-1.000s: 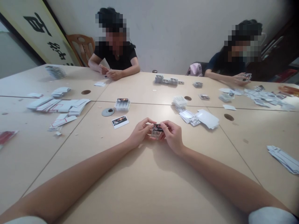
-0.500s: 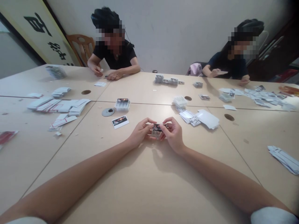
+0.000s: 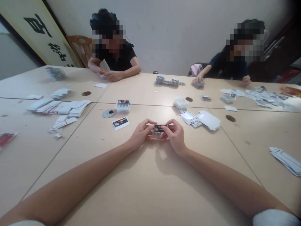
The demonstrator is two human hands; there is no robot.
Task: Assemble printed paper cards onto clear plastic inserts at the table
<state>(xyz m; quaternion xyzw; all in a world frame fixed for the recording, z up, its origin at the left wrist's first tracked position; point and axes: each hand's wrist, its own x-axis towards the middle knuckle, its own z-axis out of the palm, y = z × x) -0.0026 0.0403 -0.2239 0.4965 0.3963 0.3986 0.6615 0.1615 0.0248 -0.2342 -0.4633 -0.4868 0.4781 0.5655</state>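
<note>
Between both hands, just above the table, is a small clear plastic box point(image 3: 156, 134) with a dark printed label point(image 3: 160, 128) along its upper side. My left hand point(image 3: 143, 134) grips the box's left end, thumb on the label and fingers behind. On the right end, my right hand point(image 3: 174, 135) is closed, its thumb pressing the label. Beyond my left hand lies a sheet of dark printed labels point(image 3: 120, 123). Behind that sheet stand stacked clear boxes point(image 3: 123, 106), the top one bearing a dark label.
White cards point(image 3: 58, 106) are piled at left, and more white sheets point(image 3: 208, 120) lie right of centre beside clear boxes point(image 3: 181, 103). A round grey cover point(image 3: 108, 113) sits near the table seam. Two people point(image 3: 115, 62) work across the table point(image 3: 150, 188).
My right thumb has shifted slightly right along the label, uncovering more of it. The co-worker at right has reached to a small stack of boxes; the other co-worker's hands have come together.
</note>
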